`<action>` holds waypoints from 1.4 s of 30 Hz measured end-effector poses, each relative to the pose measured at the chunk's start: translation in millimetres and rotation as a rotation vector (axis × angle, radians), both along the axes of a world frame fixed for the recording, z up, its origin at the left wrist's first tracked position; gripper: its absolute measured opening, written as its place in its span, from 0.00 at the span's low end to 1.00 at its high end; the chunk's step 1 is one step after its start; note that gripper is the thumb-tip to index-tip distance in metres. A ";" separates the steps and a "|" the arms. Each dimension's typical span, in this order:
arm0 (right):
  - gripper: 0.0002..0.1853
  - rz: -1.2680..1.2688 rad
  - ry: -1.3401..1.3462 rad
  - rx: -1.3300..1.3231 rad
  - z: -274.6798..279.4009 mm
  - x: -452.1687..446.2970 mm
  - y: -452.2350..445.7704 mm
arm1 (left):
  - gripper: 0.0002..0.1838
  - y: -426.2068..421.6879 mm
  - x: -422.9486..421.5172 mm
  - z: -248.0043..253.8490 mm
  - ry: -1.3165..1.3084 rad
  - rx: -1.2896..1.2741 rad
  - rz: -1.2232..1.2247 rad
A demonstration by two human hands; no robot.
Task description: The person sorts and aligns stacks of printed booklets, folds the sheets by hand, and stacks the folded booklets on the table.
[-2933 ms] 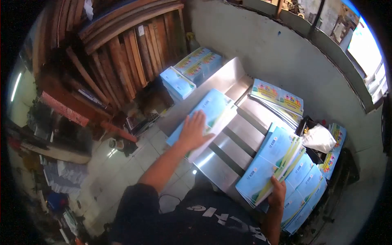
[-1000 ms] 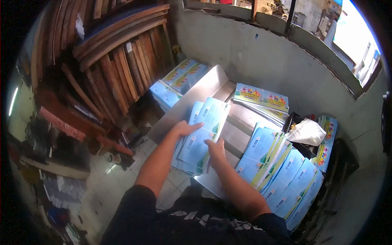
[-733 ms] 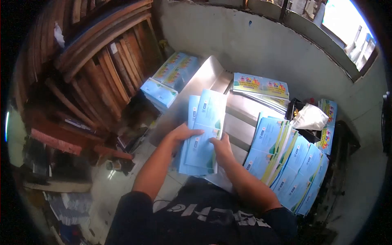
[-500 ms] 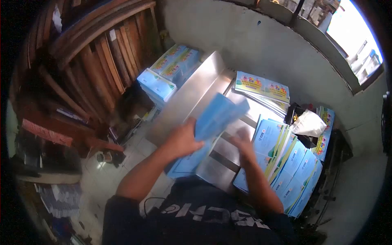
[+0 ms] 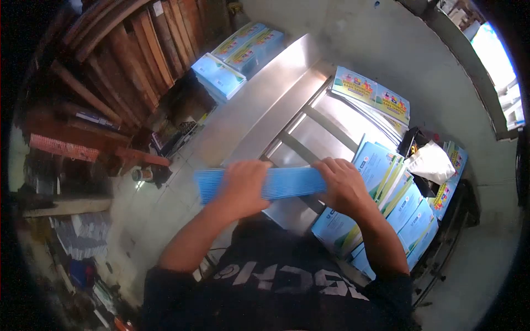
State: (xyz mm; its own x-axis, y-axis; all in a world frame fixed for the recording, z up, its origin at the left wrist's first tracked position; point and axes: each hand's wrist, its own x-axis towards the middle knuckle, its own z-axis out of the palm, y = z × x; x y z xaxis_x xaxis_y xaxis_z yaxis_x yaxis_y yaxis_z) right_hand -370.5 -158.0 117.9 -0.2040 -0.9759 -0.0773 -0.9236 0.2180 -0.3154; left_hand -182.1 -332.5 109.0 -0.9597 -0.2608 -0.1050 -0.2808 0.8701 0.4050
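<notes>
A thick bundle of blue booklets [image 5: 290, 183] is held edge-on across my front, its many thin edges showing as stripes. My left hand [image 5: 243, 185] wraps round it left of its middle, slightly blurred. At its right end my right hand [image 5: 341, 182] grips it. Beneath and beyond the bundle lies a metal surface with grey strips [image 5: 317, 140]. Right of my right hand, fanned light-blue booklets [image 5: 378, 165] overlap on that surface, with more blue booklets [image 5: 414, 220] beside them.
Stacked booklets with yellow-and-blue covers [image 5: 371, 94] lie at the surface's far end. Another stack [image 5: 221, 74] stands behind the raised metal side. A black box [image 5: 411, 144] with a white bag [image 5: 430, 163] is on the right. Wooden boards [image 5: 149, 49] lean at upper left.
Booklets that lay flat between my hands are now gathered and turned edge-on. My right hand, apart from them half a second ago, has closed on the right end. The view has shifted.
</notes>
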 end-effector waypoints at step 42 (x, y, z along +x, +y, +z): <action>0.53 -0.260 -0.745 -0.040 -57.5 -14.0 18.7 | 0.28 41.5 111.9 -109.7 0.752 0.887 0.931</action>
State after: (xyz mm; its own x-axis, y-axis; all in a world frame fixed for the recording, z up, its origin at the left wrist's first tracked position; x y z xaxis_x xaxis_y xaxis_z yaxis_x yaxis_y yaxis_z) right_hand -384.5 -139.3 60.4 -0.3345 -0.9089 -0.2492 -0.3870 0.3735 -0.8431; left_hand -70.2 -291.0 -0.6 -0.3886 -0.9133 -0.1221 -0.0733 -0.1015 0.9921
